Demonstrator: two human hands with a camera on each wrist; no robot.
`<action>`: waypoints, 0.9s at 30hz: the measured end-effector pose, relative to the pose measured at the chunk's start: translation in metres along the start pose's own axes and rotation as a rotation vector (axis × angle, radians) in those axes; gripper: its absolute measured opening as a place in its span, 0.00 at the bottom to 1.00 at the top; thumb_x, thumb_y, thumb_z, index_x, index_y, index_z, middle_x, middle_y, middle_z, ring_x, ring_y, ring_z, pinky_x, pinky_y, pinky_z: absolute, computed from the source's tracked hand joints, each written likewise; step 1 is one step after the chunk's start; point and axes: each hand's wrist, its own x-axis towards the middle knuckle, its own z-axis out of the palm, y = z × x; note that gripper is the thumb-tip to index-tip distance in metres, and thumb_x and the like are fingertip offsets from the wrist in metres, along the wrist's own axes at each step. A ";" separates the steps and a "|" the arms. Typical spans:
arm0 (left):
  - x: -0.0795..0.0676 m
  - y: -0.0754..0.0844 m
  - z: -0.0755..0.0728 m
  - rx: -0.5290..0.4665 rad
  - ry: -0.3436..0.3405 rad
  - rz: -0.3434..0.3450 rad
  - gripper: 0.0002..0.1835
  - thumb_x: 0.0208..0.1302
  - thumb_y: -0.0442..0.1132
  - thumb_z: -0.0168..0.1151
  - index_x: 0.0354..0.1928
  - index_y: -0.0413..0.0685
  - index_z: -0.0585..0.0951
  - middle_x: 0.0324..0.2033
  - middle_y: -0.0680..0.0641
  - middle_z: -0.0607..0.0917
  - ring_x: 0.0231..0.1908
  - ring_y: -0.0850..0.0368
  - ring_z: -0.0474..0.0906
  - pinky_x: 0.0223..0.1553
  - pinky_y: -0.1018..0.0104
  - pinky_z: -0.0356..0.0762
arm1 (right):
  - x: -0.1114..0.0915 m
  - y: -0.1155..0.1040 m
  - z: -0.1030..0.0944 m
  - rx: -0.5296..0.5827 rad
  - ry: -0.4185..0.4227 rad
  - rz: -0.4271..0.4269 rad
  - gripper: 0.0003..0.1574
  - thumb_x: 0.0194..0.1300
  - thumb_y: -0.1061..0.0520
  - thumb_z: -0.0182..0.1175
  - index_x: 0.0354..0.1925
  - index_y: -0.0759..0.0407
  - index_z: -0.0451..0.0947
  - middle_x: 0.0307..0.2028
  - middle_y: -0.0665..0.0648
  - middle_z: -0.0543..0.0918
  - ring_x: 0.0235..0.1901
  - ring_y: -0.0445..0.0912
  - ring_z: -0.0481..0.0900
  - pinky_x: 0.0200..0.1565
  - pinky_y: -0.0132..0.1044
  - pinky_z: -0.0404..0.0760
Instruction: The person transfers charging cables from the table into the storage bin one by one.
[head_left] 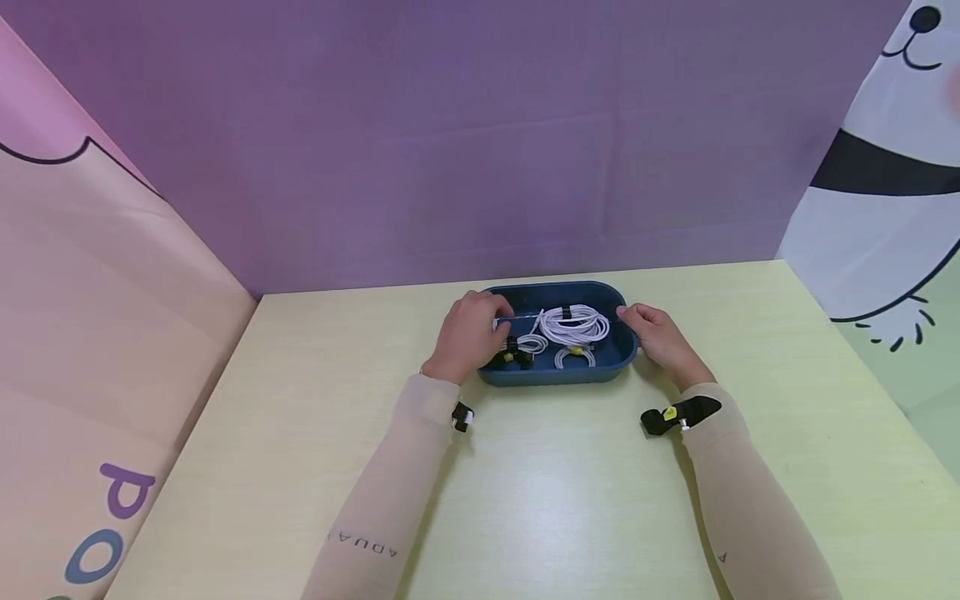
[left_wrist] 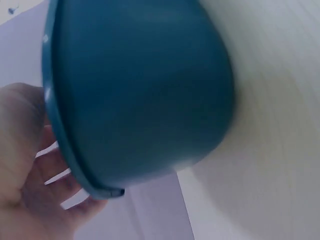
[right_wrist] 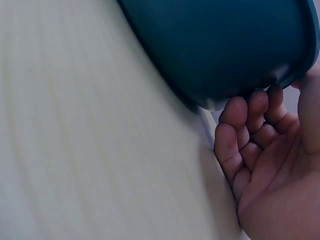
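A dark blue oval-ended tub point(head_left: 555, 377) sits on the table with coiled cables inside. My right hand point(head_left: 660, 337) holds its right end, thumb at the rim and curled fingers point(right_wrist: 235, 111) under the outside of the rim. My left hand point(head_left: 471, 333) reaches over the left end, its spread fingers point(left_wrist: 64, 187) past the rim and partly hidden. Nearest it lie a grey-white cable coil point(head_left: 532, 343) and a black cable bundle with a yellow tie point(head_left: 517, 359). A large white cable coil point(head_left: 573, 325) has a black tie; a small pale coil point(head_left: 574, 357) has a yellow one.
The pale wooden table point(head_left: 555, 500) runs back to a purple cloth backdrop point(head_left: 420, 150). Printed panels stand at the left point(head_left: 97, 317) and right point(head_left: 885, 208). A small black device sits on each sleeve near the wrist.
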 end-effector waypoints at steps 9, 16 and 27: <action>-0.014 -0.032 0.000 -0.196 0.200 -0.169 0.18 0.71 0.41 0.63 0.59 0.46 0.82 0.57 0.43 0.83 0.59 0.44 0.78 0.59 0.48 0.77 | 0.008 0.009 -0.002 0.028 -0.003 0.011 0.29 0.80 0.37 0.47 0.40 0.63 0.69 0.29 0.47 0.65 0.35 0.43 0.66 0.40 0.37 0.62; -0.026 -0.051 0.009 -0.316 0.202 -0.268 0.18 0.71 0.46 0.63 0.56 0.44 0.83 0.48 0.42 0.88 0.48 0.45 0.83 0.49 0.50 0.79 | 0.006 0.008 0.001 0.042 -0.007 -0.008 0.29 0.80 0.39 0.48 0.40 0.65 0.70 0.26 0.45 0.68 0.33 0.41 0.68 0.40 0.36 0.63; -0.026 -0.052 0.016 -0.348 0.203 -0.281 0.15 0.72 0.47 0.62 0.51 0.45 0.85 0.38 0.44 0.89 0.41 0.48 0.84 0.43 0.53 0.78 | 0.004 0.007 0.002 0.009 0.015 -0.008 0.30 0.78 0.33 0.48 0.38 0.59 0.70 0.29 0.47 0.66 0.35 0.45 0.66 0.39 0.38 0.63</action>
